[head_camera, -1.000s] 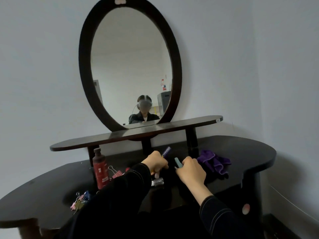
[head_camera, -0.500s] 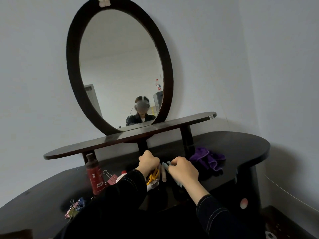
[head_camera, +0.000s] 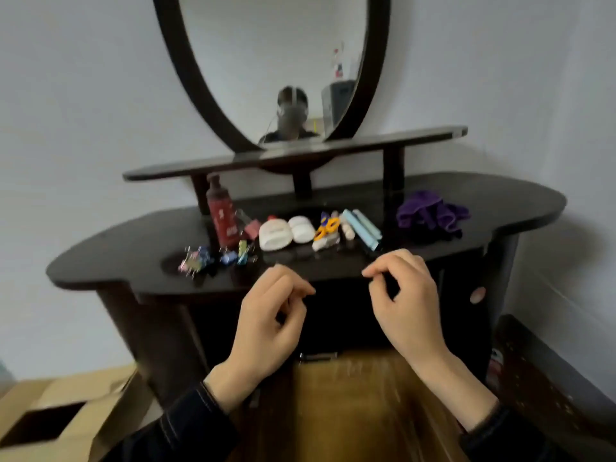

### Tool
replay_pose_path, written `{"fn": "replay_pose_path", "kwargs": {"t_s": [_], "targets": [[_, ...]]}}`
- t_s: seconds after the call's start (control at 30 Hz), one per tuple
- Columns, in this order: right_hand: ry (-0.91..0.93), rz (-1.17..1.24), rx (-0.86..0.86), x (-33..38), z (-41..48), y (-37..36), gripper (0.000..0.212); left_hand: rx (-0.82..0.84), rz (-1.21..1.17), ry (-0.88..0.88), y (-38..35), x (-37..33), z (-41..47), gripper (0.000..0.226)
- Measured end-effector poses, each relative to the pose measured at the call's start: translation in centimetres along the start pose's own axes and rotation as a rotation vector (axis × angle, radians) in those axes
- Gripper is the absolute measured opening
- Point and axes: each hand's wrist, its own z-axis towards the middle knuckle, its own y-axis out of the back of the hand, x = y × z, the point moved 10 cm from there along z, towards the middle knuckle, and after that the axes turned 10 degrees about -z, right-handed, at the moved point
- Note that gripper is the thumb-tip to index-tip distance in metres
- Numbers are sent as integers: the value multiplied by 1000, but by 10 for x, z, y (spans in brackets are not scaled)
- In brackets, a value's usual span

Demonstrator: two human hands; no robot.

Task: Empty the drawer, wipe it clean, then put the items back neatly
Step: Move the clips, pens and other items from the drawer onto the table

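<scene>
My left hand [head_camera: 266, 321] and my right hand [head_camera: 405, 301] hover empty, fingers loosely curled, in front of the dark dressing table [head_camera: 133, 241]. Below them the pulled-out drawer [head_camera: 350, 405] shows a bare brown wooden bottom. On the tabletop lie a red bottle [head_camera: 220, 215], colourful binder clips [head_camera: 213, 258], two white containers [head_camera: 286, 233], yellow scissors [head_camera: 326, 228], pale blue tubes [head_camera: 363, 228] and a purple cloth [head_camera: 430, 213] at the right.
An oval mirror [head_camera: 273, 61] with a dark frame stands over a raised shelf [head_camera: 366, 148]. An open cardboard box [head_camera: 56, 425] sits on the floor at the lower left. White walls close in behind and to the right.
Both hands let go of the tubes and pens on the tabletop and drew back toward me. The view tilted down, revealing the open drawer and the box.
</scene>
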Motion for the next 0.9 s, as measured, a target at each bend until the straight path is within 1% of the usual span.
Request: {"fn": "replay_pose_path", "kwargs": {"t_s": [0.03,0.07,0.1,0.17,0.2,0.23,0.27,0.3,0.33,0.4,0.47,0.5,0.57,0.63,0.7,0.77,0.83,0.87,0.9], "targets": [[68,-27,35,9,-21,-2,16,8,-17,47,1,8,-27,22],[115,-47,108,12,-42,-11,17,19,-23,133,0,21,-55,25],[143,-71,220,11,-62,-28,18,35,-17,262,-4,43,-82,27],[165,-187,552,-3,-105,-82,18,87,2,618,-17,102,-142,29],[156,-264,730,-17,-130,-112,19,128,-29,837,-26,133,-174,27],[120,-320,869,-36,-153,-141,20,157,-101,1069,-37,160,-206,23],[53,-358,981,-55,-173,-166,23,139,-207,1295,-47,180,-236,19],[-16,-387,1078,-71,-190,-188,30,69,-322,1477,-55,193,-260,15],[-62,-418,1158,-83,-203,-208,40,-26,-397,1582,-59,202,-274,13],[-73,-514,1264,-100,-216,-242,58,-180,-430,1658,-62,215,-286,11],[-70,-632,1297,-115,-217,-270,64,-264,-470,1716,-66,221,-295,8],[-89,-672,1292,-123,-214,-279,61,-281,-496,1740,-70,223,-297,7],[-102,-719,1280,-135,-212,-297,47,-318,-560,1787,-71,225,-303,7],[-114,-752,1270,-140,-211,-309,34,-380,-651,1828,-72,226,-308,16],[-108,-762,1283,-140,-211,-316,27,-429,-705,1835,-72,226,-309,26],[-87,-784,1302,-136,-212,-317,23,-438,-714,1834,-72,227,-309,29],[-100,-791,1261,-132,-208,-308,22,-449,-757,1851,-77,226,-311,27],[-146,-751,1213,-129,-205,-301,28,-461,-788,1856,-79,225,-311,28],[-231,-651,1165,-125,-205,-294,34,-472,-819,1856,-81,225,-311,33]]}}
